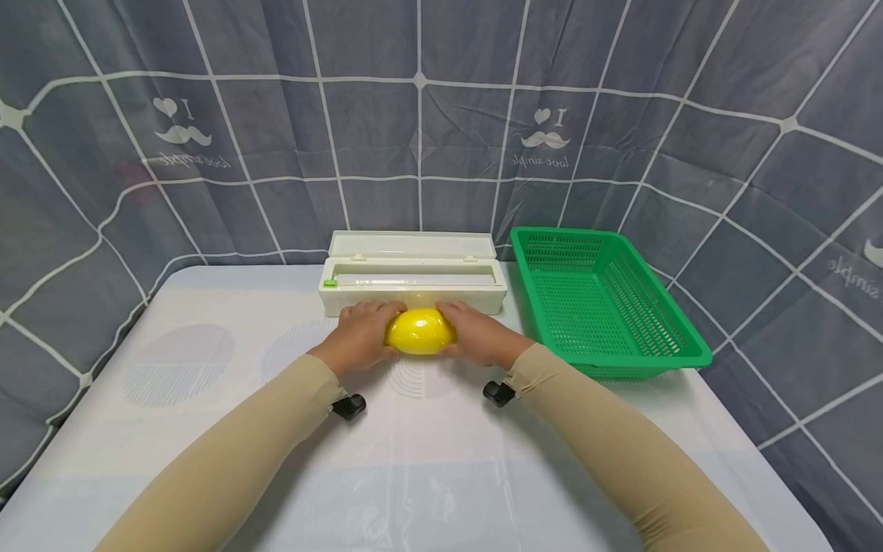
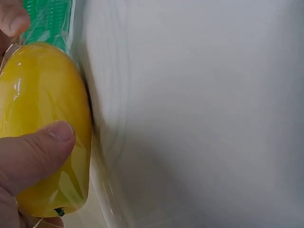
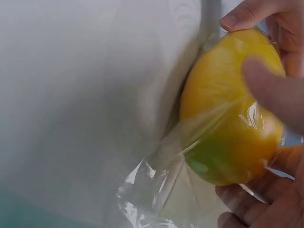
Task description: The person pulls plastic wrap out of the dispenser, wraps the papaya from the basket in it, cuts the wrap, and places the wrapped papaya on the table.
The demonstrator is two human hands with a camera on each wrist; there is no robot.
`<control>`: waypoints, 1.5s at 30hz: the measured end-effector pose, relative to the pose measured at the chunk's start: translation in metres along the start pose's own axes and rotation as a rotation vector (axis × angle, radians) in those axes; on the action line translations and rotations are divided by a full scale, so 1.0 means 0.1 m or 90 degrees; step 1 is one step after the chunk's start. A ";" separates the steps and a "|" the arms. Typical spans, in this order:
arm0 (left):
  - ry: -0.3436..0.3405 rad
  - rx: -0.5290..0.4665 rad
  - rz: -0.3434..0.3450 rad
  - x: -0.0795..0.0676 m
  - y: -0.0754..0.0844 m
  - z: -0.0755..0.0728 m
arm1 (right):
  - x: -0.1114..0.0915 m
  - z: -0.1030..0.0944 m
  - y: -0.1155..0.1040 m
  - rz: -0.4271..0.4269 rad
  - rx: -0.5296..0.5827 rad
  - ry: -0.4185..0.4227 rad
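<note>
Both hands grip a yellow oval fruit (image 1: 421,331) wrapped in clear cling film, one at each end. My left hand (image 1: 362,337) holds its left end, with the thumb pressed on the near side in the left wrist view. My right hand (image 1: 479,336) holds the other end; its thumb lies over the fruit in the right wrist view, with fingers beneath. Loose cling film (image 3: 156,190) trails off the fruit's right end in that view. A small dark green spot shows at the left end. Just behind the hands stands a white cling film dispenser (image 1: 448,297), lid raised.
A green plastic basket (image 1: 576,307) stands to the right of the dispenser. A small green slider (image 1: 330,283) sits at the dispenser's left end. The pale patterned tablecloth (image 1: 386,483) covers the table, and a grey checked curtain (image 1: 372,130) hangs behind.
</note>
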State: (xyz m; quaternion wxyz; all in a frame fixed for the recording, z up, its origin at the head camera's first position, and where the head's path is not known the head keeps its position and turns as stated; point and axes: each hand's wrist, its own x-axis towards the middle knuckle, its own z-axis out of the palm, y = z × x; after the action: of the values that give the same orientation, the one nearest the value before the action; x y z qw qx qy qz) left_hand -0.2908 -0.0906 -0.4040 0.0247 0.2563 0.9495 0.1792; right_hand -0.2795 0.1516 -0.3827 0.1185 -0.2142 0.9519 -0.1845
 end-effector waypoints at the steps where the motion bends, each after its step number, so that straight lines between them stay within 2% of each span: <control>1: -0.003 -0.001 -0.001 0.00 -0.01 0.00 | -0.01 -0.01 -0.01 0.004 0.005 -0.001; 3: -0.007 -0.003 -0.004 0.01 -0.02 -0.01 | -0.04 -0.03 -0.03 0.011 0.004 0.007; 5: -0.014 -0.005 -0.009 0.02 -0.03 -0.03 | -0.05 -0.03 -0.07 -0.002 -0.026 0.031; 9: -0.029 -0.009 -0.019 0.03 -0.02 -0.08 | -0.05 0.00 -0.20 -0.062 -0.142 0.089; 13: -0.043 -0.008 -0.020 0.07 -0.05 -0.11 | 0.00 0.09 -0.23 -0.097 -0.226 0.108; 15: -0.049 -0.017 -0.015 0.10 -0.08 -0.12 | 0.04 0.13 -0.18 -0.103 -0.225 0.118; 18: -0.058 -0.037 -0.012 0.13 -0.12 -0.12 | 0.10 0.14 -0.11 -0.111 -0.182 0.137; 23: -0.066 -0.071 -0.036 0.13 -0.13 -0.18 | 0.18 0.10 -0.06 -0.108 -0.107 0.140; 27: -0.044 -0.069 -0.044 0.09 -0.11 -0.23 | 0.20 0.05 -0.05 -0.088 -0.085 0.134; 30: -0.007 -0.038 -0.046 0.07 -0.07 -0.23 | 0.19 0.02 -0.05 -0.067 -0.069 0.126; 34: 0.047 0.020 -0.016 0.07 0.03 -0.20 | 0.19 -0.03 -0.05 -0.052 -0.058 0.114; 38: 0.088 0.091 0.028 0.10 0.10 -0.12 | 0.19 -0.06 -0.03 -0.050 -0.077 0.107; 40: 0.105 0.111 0.035 0.12 0.11 -0.09 | 0.18 -0.06 -0.03 -0.051 -0.087 0.106; 42: 0.120 0.116 0.038 0.14 0.10 -0.07 | 0.17 -0.06 -0.03 -0.051 -0.096 0.112; 45: 0.125 0.111 0.039 0.16 0.08 -0.07 | 0.14 -0.05 -0.04 -0.058 -0.137 0.154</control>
State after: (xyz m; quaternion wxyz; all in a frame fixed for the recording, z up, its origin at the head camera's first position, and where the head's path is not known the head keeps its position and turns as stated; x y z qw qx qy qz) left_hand -0.3024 -0.0788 -0.3937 -0.0965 0.2679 0.9510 0.1209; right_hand -0.2913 0.1431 -0.3787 -0.0287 -0.2448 0.9628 -0.1108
